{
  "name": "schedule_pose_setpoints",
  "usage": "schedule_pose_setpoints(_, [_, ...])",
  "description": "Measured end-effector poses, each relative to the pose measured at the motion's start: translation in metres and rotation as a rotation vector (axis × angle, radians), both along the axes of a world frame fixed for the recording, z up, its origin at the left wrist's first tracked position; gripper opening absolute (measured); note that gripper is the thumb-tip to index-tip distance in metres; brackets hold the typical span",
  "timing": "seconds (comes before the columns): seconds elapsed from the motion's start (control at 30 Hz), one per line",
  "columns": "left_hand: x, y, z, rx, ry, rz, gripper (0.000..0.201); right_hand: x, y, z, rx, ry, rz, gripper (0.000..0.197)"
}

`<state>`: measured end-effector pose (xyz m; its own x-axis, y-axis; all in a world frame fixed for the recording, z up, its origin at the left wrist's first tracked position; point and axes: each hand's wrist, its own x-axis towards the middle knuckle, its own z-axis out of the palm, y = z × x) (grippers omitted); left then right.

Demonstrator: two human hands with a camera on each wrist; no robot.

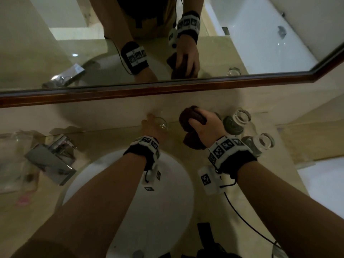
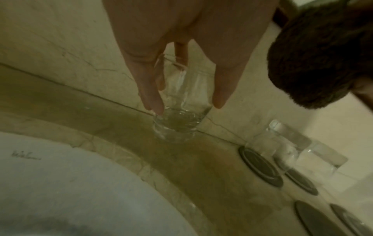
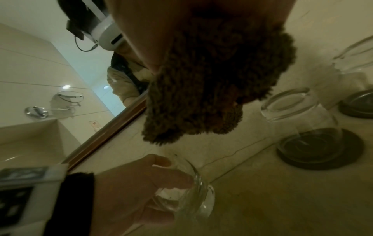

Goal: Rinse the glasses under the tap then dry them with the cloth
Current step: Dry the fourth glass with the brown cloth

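Both forearms reach over the white basin (image 1: 167,202) toward the back of the desk (image 1: 232,207).
At nine o'clock sits the chrome tap (image 1: 50,162); at twelve o'clock my left hand (image 1: 151,127) curls its fingers (image 2: 150,89) round a clear glass (image 2: 181,111) standing upright on the desk by the wall, just below the mirror (image 1: 130,53). Just right of it, at one o'clock, my right hand (image 1: 206,125) grips the bunched brown cloth (image 1: 189,118), held above the desk and apart from that glass. At two o'clock two more glasses (image 1: 240,118) stand mouth-down on dark coasters (image 3: 321,151), close to my right wrist, with further coasters (image 2: 315,220) lying bare nearer me.
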<state>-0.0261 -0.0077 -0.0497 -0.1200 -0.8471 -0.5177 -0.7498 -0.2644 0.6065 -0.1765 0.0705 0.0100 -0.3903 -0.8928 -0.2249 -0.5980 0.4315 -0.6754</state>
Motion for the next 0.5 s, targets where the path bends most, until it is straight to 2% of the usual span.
schedule_pose_setpoints(0.17, [0.027,0.02,0.025,0.019,0.311,0.14,0.064,0.01,0.019,0.019,-0.037,0.025,-0.024,0.047])
schedule_pose_setpoints(0.3, [0.053,0.044,0.062,0.083,0.589,0.276,0.064,0.03,0.037,0.039,-0.098,0.052,0.001,0.048])
schedule_pose_setpoints(0.5, [0.099,0.076,0.112,0.121,0.945,0.32,0.057,0.066,0.061,0.077,-0.197,0.019,0.028,0.048])
